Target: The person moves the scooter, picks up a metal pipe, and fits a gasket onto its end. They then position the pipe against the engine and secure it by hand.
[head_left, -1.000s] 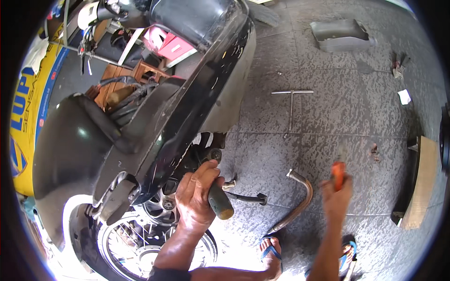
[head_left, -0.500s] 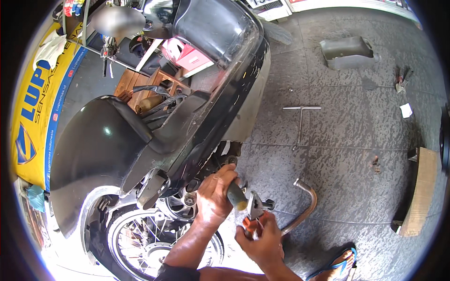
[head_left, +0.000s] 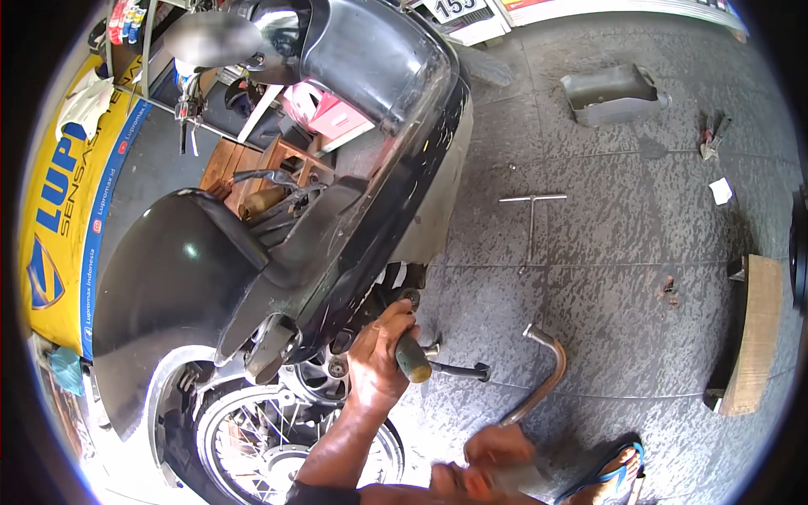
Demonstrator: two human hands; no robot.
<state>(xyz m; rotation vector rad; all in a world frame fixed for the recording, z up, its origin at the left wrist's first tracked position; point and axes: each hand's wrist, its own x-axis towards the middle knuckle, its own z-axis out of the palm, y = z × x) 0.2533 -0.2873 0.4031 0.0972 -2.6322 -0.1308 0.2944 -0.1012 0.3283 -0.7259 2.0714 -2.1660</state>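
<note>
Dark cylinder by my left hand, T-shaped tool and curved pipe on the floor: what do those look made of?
The dark cylinder: probably rubber, perhaps plastic; its surface looks matte, with a yellowish end. The T-shaped tool: likely metal, polished or plated, given its thin, silvery bars. The curved pipe: apparently metal, brownish, with a paler end; whether that's rust, I can't tell.

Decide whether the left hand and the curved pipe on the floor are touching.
Apart: the head view shows floor plainly between the left hand and the curved pipe.

handle (head_left: 412, 359): dark green, yellow end | pliers (head_left: 477, 484): orange | motorbike (head_left: 282, 282): black | floor (head_left: 606, 252): mottled grey
</note>
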